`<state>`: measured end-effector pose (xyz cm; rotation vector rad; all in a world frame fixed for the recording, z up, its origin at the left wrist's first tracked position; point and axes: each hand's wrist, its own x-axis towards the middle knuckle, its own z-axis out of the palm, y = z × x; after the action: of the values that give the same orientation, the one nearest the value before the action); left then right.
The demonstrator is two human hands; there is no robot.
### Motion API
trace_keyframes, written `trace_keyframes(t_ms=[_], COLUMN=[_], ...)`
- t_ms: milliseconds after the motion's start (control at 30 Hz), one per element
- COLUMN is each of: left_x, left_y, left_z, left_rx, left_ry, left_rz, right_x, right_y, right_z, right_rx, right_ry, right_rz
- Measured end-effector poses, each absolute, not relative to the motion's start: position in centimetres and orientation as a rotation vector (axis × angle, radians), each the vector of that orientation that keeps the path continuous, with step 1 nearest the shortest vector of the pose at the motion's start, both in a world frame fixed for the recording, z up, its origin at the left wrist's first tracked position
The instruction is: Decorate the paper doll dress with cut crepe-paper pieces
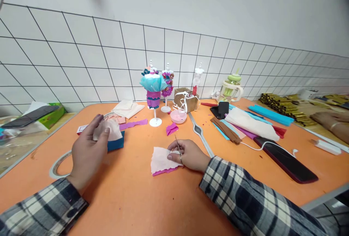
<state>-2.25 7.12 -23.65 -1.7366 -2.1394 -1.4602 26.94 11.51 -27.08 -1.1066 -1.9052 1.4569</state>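
Observation:
My left hand (pixel 88 150) is raised at the left, fingers closed round a pale piece of crepe paper (pixel 113 128). Behind it lies a dark blue piece of paper (pixel 116 143). Low over the table, my right hand (pixel 188 154) grips a thin, pointed metal tool (pixel 177 143); whether it is scissors or tweezers I cannot tell. Under its fingertips is another pale crepe paper piece (pixel 160 159), with a magenta piece (pixel 165 171) showing beneath its lower edge. Farther back stands a small dress form (pixel 153 98) in turquoise and purple paper.
A pink bowl (pixel 178 117), a cardboard box (pixel 188 101) and a magenta scrap (pixel 172 129) sit mid-table. Tape (pixel 56 168) lies left. Rightward are crepe rolls (pixel 253 125), a dark phone (pixel 286 161) and a green-lidded bottle (pixel 231 88). Another person's arm (pixel 329 121) rests far right.

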Motion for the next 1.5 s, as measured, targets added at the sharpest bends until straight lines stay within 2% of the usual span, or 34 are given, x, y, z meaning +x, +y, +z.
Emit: trace_keyframes(t_ms=[33, 100, 200, 267, 367, 467, 633, 667, 800, 967, 1500], left_x=[-2.8, -3.4, -3.2, -2.6, -1.6, -0.3, 3.8, 4.5, 5.5, 4.8, 4.5], left_y=[7.6, 8.5, 9.0, 8.7, 7.7, 6.2, 4.0, 3.8, 3.6, 3.8, 4.2], left_z=[-24.0, -24.8, -25.7, -25.5, -24.5, -23.7, -24.7, -25.1, -25.9, -25.0, -24.9], left_rx=[-1.835, -2.224, -2.341, -2.236, -2.119, -2.262, -2.660, -2.792, -2.853, -2.639, -2.519], left_ry=[-2.106, -2.063, -2.011, -1.929, -1.803, -1.739, -2.065, -2.133, -2.426, -2.418, -2.483], left_rz=[-1.327, -0.789, -0.507, -0.495, -0.602, -0.844, -1.711, -1.776, -1.620, -1.497, -1.564], right_x=[26.9, 26.7, 26.7, 26.7, 26.7, 26.7, 26.3, 26.2, 25.9, 25.9, 25.9], right_y=[11.4, 11.2, 11.0, 10.9, 10.9, 10.8, 9.9, 9.7, 9.2, 9.7, 10.2], right_z=[-27.2, -27.2, -27.1, -27.0, -27.0, -26.9, -26.6, -26.5, -26.6, -26.8, -26.2], right_rx=[-1.106, -1.109, -1.109, -1.090, -1.062, -0.996, -0.797, -0.778, -0.805, -0.909, -1.073], right_ry=[-1.974, -2.077, -2.142, -2.143, -2.052, -1.847, -1.700, -1.693, -1.712, -1.707, -1.494], right_rz=[1.372, 1.244, 1.180, 1.147, 1.202, 1.419, 1.703, 1.737, 1.749, 1.681, 1.515])
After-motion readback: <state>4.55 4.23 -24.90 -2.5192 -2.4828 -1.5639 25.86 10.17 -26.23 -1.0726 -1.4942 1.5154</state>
